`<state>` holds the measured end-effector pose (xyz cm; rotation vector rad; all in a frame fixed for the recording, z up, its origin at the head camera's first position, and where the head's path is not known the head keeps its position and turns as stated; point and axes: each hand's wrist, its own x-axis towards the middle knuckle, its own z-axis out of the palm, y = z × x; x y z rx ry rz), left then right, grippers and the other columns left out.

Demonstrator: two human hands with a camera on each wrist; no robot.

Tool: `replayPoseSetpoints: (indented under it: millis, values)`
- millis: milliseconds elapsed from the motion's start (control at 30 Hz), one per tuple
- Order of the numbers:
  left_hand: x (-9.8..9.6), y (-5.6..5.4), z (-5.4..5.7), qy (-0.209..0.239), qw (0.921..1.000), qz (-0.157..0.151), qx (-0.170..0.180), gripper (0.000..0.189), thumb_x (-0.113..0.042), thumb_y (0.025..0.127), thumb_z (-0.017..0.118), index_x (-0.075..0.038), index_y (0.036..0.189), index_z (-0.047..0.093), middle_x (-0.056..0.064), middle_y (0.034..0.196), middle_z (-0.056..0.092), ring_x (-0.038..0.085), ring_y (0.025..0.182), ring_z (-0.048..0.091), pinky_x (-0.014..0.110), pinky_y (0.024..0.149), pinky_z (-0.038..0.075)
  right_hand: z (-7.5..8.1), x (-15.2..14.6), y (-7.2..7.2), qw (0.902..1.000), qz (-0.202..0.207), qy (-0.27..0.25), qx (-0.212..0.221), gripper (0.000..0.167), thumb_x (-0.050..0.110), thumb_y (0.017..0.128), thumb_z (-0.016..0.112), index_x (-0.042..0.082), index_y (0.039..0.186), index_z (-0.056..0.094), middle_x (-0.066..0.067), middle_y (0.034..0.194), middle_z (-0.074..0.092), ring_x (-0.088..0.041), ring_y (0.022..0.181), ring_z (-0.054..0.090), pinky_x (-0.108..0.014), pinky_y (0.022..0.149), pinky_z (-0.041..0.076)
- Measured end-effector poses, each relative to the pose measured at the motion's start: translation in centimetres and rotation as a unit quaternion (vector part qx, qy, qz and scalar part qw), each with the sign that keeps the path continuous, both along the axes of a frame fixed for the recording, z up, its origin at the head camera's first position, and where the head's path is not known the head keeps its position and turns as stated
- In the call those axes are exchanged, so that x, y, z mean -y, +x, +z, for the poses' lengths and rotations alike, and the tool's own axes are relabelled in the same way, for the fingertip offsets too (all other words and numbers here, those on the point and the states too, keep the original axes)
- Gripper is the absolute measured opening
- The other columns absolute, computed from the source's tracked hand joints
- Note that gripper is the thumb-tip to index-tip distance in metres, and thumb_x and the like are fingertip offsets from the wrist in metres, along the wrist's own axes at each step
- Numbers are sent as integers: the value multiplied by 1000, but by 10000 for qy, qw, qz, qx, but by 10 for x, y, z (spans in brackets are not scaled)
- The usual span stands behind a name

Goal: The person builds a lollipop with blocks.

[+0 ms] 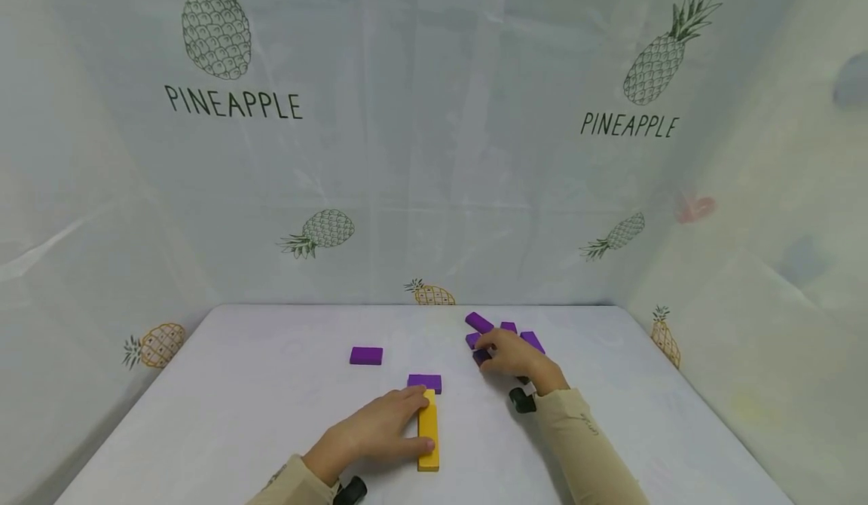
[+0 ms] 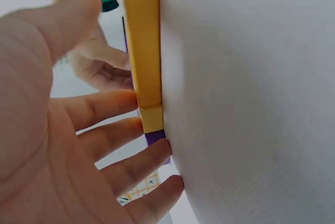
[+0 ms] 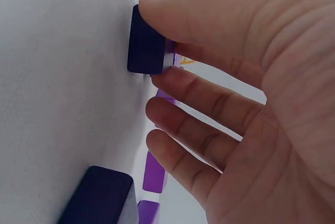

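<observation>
My left hand (image 1: 380,426) rests along a long yellow block (image 1: 429,422), thumb near its close end and index finger at its far end. In the left wrist view its fingers are fairly straight, fingertips at the side of the yellow block (image 2: 144,51). A purple block (image 1: 424,369) lies crosswise right at the far end of the yellow one. Farther right, my right hand (image 1: 518,358) pinches a dark blue block (image 3: 146,41) between thumb and index finger; its other fingers extend loosely. Several purple blocks (image 1: 479,322) lie around that hand, partly hidden by it.
A separate purple block (image 1: 366,356) lies left of centre on the white table (image 1: 271,384). Another dark block (image 3: 99,198) lies near the right hand. A pineapple-print curtain (image 1: 434,151) hangs behind the table and along its sides.
</observation>
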<state>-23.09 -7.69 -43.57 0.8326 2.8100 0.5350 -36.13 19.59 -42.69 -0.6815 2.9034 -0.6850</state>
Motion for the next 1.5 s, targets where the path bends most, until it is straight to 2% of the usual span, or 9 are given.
replayPoseSetpoints:
  millis: [233,467,667,800,967,1267,1500]
  values:
    - [-2,-1,-1,-97,9995,-80,-299,70,-57,82,65,-13,134,52,6,147,41,27,130,43,46,106,37,-1,-2,0,9999,8,-117,48,32,11,80,76,11,111,69,-1,102,63,-19,91,55,-41,83,50]
    - [-3,-2,-2,-151,9997,31,-173,72,-58,80,67,-15,135,51,4,148,40,26,130,43,47,106,37,-4,6,1,9989,395,-171,-196,27,9,82,73,6,109,69,-1,98,65,-16,85,55,-38,80,51]
    - [-5,-1,-1,-141,9997,143,-116,72,-56,79,68,-16,136,50,3,146,42,25,129,43,46,106,37,-6,20,1,9975,638,-204,-217,27,11,85,70,7,111,69,1,98,66,-13,85,55,-34,81,52]
    - [-5,0,0,-93,9998,112,-96,66,-54,79,70,-24,136,52,2,144,44,27,128,45,50,104,39,-6,29,1,9957,831,-264,-304,25,12,85,70,6,110,69,1,96,65,-13,84,55,-33,78,51]
    - [-6,1,3,-151,9998,31,-85,57,-53,80,69,-32,132,56,4,144,44,29,127,46,53,101,41,-6,39,3,9960,806,-233,-314,26,16,87,69,8,111,68,2,95,64,-12,83,53,-31,77,50]
    - [-6,2,6,-193,9998,38,-37,55,-52,81,69,-32,130,58,4,145,44,29,127,46,52,101,41,-7,49,4,9963,795,-188,-274,26,17,88,67,9,113,68,2,101,65,-12,87,55,-33,82,51]
    - [-5,1,5,-183,9998,-74,-82,55,-52,82,69,-30,131,58,6,145,44,30,127,47,53,101,41,-10,59,3,9960,838,-215,-228,24,18,91,65,10,113,68,2,101,65,-11,87,55,-32,84,51]
